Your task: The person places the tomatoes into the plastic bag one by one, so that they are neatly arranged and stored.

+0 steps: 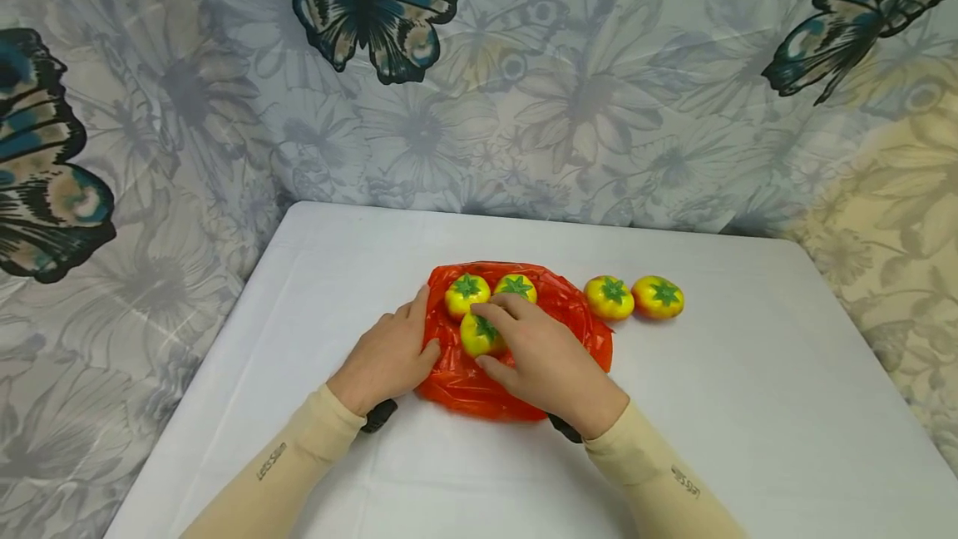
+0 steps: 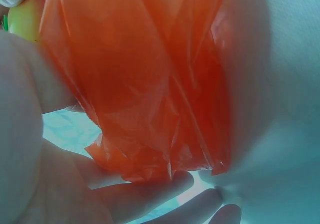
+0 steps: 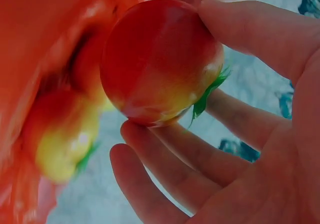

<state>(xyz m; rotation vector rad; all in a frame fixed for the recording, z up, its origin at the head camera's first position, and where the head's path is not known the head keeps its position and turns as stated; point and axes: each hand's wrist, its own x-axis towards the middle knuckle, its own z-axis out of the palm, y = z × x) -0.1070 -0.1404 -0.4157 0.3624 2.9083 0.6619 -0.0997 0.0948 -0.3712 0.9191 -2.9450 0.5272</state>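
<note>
Your right hand [image 1: 542, 360], its fingers half bent, pinches one tomato [image 3: 160, 63] over the red bag [image 1: 479, 393]; whether this tomato also rests on something, I cannot tell. Your left hand [image 1: 385, 360], with fingers rather straight, touches the bag at nine o'clock. A second tomato [image 1: 467, 296] lies in the bag at eleven o'clock, a third tomato [image 1: 516, 286] at twelve. Outside, toward two o'clock, a fourth tomato [image 1: 609, 299] and a fifth tomato [image 1: 659, 298] lie on the table [image 1: 748, 398]. I judge two are placed, one is in handling, two are left.
</note>
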